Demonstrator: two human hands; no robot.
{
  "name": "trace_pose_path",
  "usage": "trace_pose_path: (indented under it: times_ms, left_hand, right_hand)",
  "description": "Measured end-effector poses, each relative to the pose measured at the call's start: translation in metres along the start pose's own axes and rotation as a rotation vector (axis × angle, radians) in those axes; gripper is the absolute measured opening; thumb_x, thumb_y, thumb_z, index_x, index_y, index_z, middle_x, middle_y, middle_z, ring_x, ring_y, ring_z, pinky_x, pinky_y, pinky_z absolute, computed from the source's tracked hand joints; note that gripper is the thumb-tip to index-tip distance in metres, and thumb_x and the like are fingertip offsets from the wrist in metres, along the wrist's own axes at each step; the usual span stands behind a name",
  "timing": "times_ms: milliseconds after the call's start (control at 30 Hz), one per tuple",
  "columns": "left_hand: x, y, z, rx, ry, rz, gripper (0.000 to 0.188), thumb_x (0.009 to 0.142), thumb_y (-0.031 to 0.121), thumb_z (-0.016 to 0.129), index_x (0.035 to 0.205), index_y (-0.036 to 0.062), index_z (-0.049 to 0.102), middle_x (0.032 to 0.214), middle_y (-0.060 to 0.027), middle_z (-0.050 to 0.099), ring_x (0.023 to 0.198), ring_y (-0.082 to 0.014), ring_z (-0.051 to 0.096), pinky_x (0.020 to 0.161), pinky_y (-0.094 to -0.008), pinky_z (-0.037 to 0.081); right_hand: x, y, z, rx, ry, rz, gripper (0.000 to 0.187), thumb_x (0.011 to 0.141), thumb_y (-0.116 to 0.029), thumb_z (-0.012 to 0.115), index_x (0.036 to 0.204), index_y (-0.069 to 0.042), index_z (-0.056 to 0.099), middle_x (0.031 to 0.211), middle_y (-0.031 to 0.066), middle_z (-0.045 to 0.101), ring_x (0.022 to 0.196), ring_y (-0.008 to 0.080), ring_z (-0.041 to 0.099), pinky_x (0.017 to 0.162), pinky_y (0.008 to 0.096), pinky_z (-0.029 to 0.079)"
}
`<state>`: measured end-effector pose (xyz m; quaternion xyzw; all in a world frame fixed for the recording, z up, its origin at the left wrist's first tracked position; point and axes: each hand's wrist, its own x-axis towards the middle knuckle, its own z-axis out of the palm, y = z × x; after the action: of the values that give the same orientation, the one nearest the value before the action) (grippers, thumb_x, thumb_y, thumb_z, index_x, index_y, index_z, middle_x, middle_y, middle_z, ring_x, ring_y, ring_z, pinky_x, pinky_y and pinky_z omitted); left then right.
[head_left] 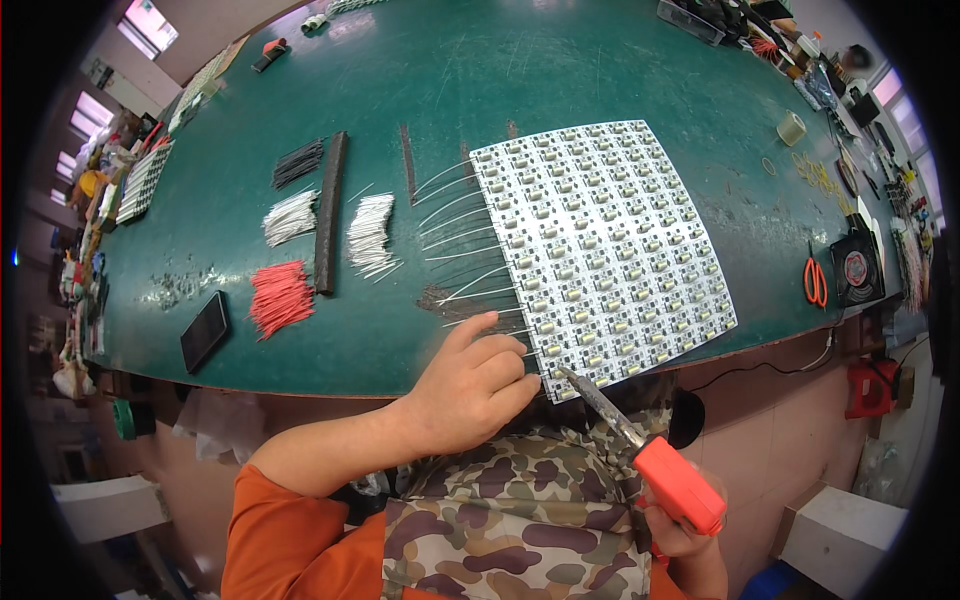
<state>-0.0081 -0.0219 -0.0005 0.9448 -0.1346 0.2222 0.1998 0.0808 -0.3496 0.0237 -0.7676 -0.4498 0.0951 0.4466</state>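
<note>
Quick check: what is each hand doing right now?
Left hand: fingers curled, pressing a thin white wire against the circuit board panel.
Right hand: closed around the orange-handled soldering iron.

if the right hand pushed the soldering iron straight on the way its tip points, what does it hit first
Likely the near edge of the white circuit board panel; the soldering iron in the right hand has its tip almost there, though height above it is unclear.

The desk [560,70] had a matt green covering, scuffed and scratched pale in places. The circuit panel [605,250] looked white and smooth, studded with small glossy parts. The soldering iron [650,455] had a dull metal shaft and an orange plastic grip. The scissors [815,282] had orange plastic handles.
</note>
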Motion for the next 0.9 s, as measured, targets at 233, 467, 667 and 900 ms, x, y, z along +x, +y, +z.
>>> trace_pose_path:
  times_ms: [233,467,667,900]
  left_hand:
    - [0.0,-0.002,0.001,-0.009,0.001,0.003,0.018,0.076,0.006,0.073,0.094,0.0092,0.071,0.085,-0.0024,0.058,0.098,-0.0237,0.067,0.104,-0.0545,0.045]
    - [-0.014,-0.008,-0.032,0.042,0.008,-0.019,0.022,0.075,0.002,0.074,0.096,0.0087,0.071,0.088,-0.0029,0.06,0.098,-0.024,0.067,0.106,-0.0544,0.045]
    - [-0.046,-0.109,-0.129,0.464,0.268,-0.282,0.021,0.077,-0.003,0.071,0.096,0.0037,0.07,0.093,-0.0134,0.066,0.088,-0.0341,0.064,0.086,-0.0473,0.051]
    - [-0.095,-0.2,-0.18,0.381,0.174,-0.944,0.016,0.089,0.015,0.069,0.101,0.0048,0.074,0.1,-0.0134,0.068,0.097,-0.035,0.065,0.086,-0.0447,0.052]
  right_hand:
    - [-0.003,0.0,0.0,-0.079,0.002,0.005,0.013,0.076,-0.003,0.065,0.088,0.0,0.067,0.078,0.0091,0.066,0.065,0.0226,0.065,0.059,0.0329,0.053]
    - [-0.025,0.022,0.0,-0.104,-0.008,-0.066,0.033,0.076,-0.017,0.076,0.105,-0.004,0.069,0.092,0.0094,0.069,0.07,0.0314,0.067,0.063,0.0413,0.055]
    - [-0.004,0.0,0.0,0.321,0.037,0.197,0.054,0.086,-0.007,0.071,0.137,0.004,0.056,0.121,0.0151,0.067,0.099,0.0209,0.065,0.084,0.0332,0.052]
    - [0.003,0.009,0.005,0.398,0.051,0.061,0.051,0.086,0.003,0.069,0.135,0.006,0.056,0.125,0.0165,0.066,0.105,0.024,0.066,0.088,0.0358,0.053]
